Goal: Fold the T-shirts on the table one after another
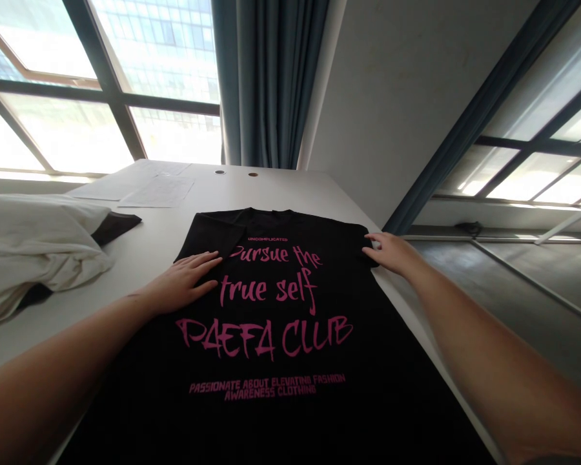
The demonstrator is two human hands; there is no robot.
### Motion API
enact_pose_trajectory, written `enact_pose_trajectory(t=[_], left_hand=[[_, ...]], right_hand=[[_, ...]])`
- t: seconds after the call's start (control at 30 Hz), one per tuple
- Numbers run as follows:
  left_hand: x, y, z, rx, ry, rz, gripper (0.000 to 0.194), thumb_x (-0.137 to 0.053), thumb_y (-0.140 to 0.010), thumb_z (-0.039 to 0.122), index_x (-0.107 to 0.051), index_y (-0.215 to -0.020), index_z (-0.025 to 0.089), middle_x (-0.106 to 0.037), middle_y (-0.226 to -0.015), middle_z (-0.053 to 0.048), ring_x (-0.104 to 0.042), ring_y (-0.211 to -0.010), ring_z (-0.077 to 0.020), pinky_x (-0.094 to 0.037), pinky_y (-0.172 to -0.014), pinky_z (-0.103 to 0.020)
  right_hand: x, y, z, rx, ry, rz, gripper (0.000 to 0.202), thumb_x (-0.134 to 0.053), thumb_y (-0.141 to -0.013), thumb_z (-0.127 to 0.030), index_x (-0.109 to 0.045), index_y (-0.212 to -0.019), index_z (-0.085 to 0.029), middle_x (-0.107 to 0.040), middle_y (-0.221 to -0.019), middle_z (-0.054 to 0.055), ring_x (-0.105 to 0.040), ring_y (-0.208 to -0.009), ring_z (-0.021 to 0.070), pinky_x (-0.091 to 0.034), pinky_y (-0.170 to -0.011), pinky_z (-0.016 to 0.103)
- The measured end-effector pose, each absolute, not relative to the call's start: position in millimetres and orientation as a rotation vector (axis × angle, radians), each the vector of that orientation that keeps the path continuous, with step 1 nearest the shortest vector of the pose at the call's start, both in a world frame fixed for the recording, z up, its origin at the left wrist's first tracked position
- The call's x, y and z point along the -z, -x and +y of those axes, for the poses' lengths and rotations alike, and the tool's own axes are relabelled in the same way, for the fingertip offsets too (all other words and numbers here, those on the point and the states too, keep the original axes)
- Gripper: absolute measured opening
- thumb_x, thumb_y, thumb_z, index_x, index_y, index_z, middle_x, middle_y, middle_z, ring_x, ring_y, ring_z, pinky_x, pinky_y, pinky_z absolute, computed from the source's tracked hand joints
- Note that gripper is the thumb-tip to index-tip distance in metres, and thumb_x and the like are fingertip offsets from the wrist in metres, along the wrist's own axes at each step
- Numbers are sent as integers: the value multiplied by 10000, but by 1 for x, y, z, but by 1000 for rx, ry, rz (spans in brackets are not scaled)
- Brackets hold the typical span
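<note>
A black T-shirt [281, 361] with pink lettering lies spread on a white table [310, 187], its neckline toward the far end. Its left sleeve lies folded inward over the chest, beside the top line of lettering. My left hand [188, 279] rests flat on the shirt's left side just below that sleeve, fingers stretched out and holding nothing. At the right edge, my right hand [383, 252] has its thumb and fingers around the hem of the right sleeve.
Pale cloth [43, 239] with black parts lies heaped at the table's left. Paper sheets [157, 191] lie at the far left, near two round holes in the tabletop. Behind are windows, a blue curtain [266, 84] and a grey wall.
</note>
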State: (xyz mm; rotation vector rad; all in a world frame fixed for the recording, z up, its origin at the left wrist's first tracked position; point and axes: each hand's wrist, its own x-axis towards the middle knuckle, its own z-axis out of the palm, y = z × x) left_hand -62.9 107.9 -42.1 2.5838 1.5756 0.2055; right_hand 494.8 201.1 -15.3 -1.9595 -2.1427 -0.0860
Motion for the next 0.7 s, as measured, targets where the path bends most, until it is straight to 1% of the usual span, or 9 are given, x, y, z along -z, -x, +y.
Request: enact_pose_trajectory(t=[0.07, 0.17, 0.23, 0.3, 0.37, 0.43, 0.53, 0.6, 0.7], left_hand=[[42, 63, 108, -205, -2585, 1572, 782, -335, -1018, 712, -406, -1641, 245, -334, -1714, -54, -345, -1566, -301, -261, -1305, -474], [43, 64, 108, -238, -2592, 1565, 775, -341, -1012, 728, -418, -1635, 273, -354, -1706, -41, -361, -1558, -303, -280, -1299, -474], [44, 64, 109, -263, -2596, 1561, 766, -348, -1009, 733, -425, -1630, 291, -371, -1699, -35, -376, -1550, -306, -295, -1293, -479], [44, 65, 109, -267, -2595, 1561, 765, -353, -1008, 731, -426, -1630, 292, -376, -1696, -36, -382, -1547, -308, -298, -1292, -481], [44, 65, 109, -251, -2587, 1561, 771, -351, -1010, 726, -418, -1634, 279, -364, -1702, -42, -372, -1552, -307, -287, -1296, -481], [43, 64, 108, -233, -2580, 1559, 778, -344, -1012, 723, -411, -1638, 265, -347, -1709, -48, -355, -1561, -306, -276, -1300, -485], [42, 63, 108, -230, -2572, 1561, 789, -341, -1008, 729, -411, -1638, 259, -341, -1711, -53, -347, -1564, -310, -273, -1300, -498], [42, 63, 108, -244, -2572, 1560, 784, -346, -1005, 731, -418, -1635, 268, -348, -1708, -50, -350, -1562, -315, -275, -1299, -500], [43, 63, 108, -251, -2575, 1555, 781, -344, -1009, 723, -414, -1637, 263, -346, -1709, -54, -347, -1563, -318, -272, -1300, -499]], right_hand=[[19, -495, 199, 16, 1989, -2231, 547, -627, -903, -495, -703, -1350, -191, -738, -1264, 113, -734, -1025, 273, -578, -937, 380], [21, -494, 195, 65, 1943, -2366, 585, -639, -899, -554, -710, -1349, -187, -722, -1309, 126, -700, -1153, 305, -553, -999, 391], [20, -490, 193, 125, 1920, -2444, 536, -640, -900, -499, -732, -1322, -182, -714, -1327, 129, -680, -1196, 312, -535, -1021, 392], [18, -486, 191, 170, 1981, -2427, 441, -601, -911, -401, -766, -1264, -195, -739, -1268, 120, -695, -1150, 301, -538, -977, 381], [18, -481, 189, 201, 2101, -2310, 393, -541, -934, -353, -794, -1200, -213, -772, -1161, 116, -720, -1056, 292, -540, -890, 366], [18, -477, 187, 221, 2201, -2149, 392, -500, -964, -375, -809, -1149, -221, -786, -1070, 121, -731, -988, 294, -524, -826, 353], [17, -472, 186, 219, 2190, -1935, 416, -477, -989, -431, -818, -1097, -219, -792, -1026, 130, -735, -969, 297, -512, -811, 341], [16, -467, 184, 157, 2093, -1854, 437, -475, -997, -453, -813, -1136, -213, -794, -1048, 130, -737, -989, 300, -525, -832, 340], [14, -456, 181, 27, 1870, -1847, 474, -471, -1004, -459, -767, -1279, -209, -788, -1145, 112, -731, -1080, 299, -554, -919, 358]])
